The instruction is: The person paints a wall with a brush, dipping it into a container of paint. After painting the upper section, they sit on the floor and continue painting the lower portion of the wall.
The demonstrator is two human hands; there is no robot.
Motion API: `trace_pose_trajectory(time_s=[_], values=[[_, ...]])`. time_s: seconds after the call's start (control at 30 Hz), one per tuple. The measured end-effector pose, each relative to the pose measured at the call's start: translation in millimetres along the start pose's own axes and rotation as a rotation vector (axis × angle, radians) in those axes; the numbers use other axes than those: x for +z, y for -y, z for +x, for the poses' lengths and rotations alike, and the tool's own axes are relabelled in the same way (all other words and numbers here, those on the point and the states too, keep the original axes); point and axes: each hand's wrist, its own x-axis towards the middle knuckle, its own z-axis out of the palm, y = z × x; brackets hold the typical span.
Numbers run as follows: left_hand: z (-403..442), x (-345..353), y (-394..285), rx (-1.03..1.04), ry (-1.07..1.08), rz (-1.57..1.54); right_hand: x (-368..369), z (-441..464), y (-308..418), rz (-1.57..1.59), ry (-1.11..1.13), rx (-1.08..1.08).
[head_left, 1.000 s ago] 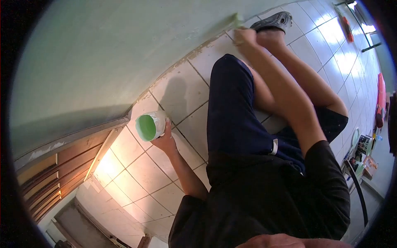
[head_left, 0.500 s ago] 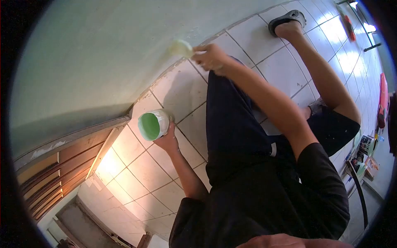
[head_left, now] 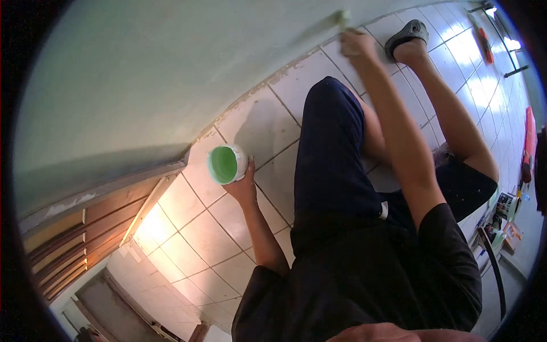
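My left hand point(head_left: 244, 185) is wrapped round a white container point(head_left: 227, 163) with pale green stuff inside, its open mouth facing the camera, over the tiled floor. At the top of the view, my right hand point(head_left: 357, 43) grips a small pale tool point(head_left: 343, 19), blurred by motion, whose head is at the green wall point(head_left: 148, 74) just above the floor edge. Whether the tool is a brush or a scraper I cannot make out.
White floor tiles point(head_left: 208, 236) lie beneath my bent legs. A wooden slatted panel point(head_left: 85, 236) is at the lower left. Assorted items point(head_left: 504, 219) and a red object point(head_left: 529, 137) lie at the right. A dark metal frame point(head_left: 515, 71) stands at the upper right.
My right hand swung toward the lower left with the tool, then back to the upper right along the wall. The container and my left hand have shifted slightly right. My far foot has moved right.
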Motion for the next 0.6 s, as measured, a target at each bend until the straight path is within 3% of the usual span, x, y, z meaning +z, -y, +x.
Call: trace_pose_trajectory(time_s=[0.03,0.07,0.1,0.13,0.17,0.2,0.23,0.3,0.33,0.4,0.53,0.57,0.6], values=[[-0.2,0.3,1.2,0.017,-0.019,0.009,42.6,-12.4,-16.8,-0.412,-0.165,-0.096],[-0.3,-1.8,7.3,0.019,-0.013,0.009,80.8,-40.0,-32.0,-0.241,-0.242,-0.019],[-0.7,-6.2,16.5,0.028,-0.012,-0.011,122.1,-72.2,-47.1,-0.367,-0.314,-0.087],[-0.2,-8.6,21.0,0.039,-0.014,-0.032,146.6,-85.8,-81.1,-0.337,-0.257,-0.148],[-0.9,-9.4,16.7,0.041,-0.009,-0.030,162.3,-143.8,-48.4,-0.416,-0.254,-0.147],[-2.2,-9.8,8.8,0.062,-0.034,-0.007,177.5,-156.5,-69.4,-0.271,-0.228,-0.138],[-4.0,-10.1,4.9,0.083,-0.057,0.017,178.5,-173.9,-69.1,-0.326,-0.061,0.011],[-6.5,-13.9,7.5,0.055,-0.048,0.009,169.3,-206.3,-56.2,-0.416,0.257,0.052],[-6.5,-14.3,10.4,0.042,-0.046,0.001,164.4,-203.9,-50.6,-0.414,0.247,0.052],[-5.9,-13.8,16.9,0.039,-0.039,0.007,149.1,-195.5,-40.6,-0.526,0.605,-0.042],[-10.5,1.2,6.3,0.073,-0.068,-0.071,76.1,-110.3,4.4,-0.433,0.468,0.087],[-11.0,1.0,5.2,0.075,-0.063,-0.072,46.8,-81.9,5.7,-0.415,0.436,0.032],[-12.8,0.5,4.9,0.038,-0.028,0.015,26.7,-70.7,25.8,-0.464,0.257,0.050]])
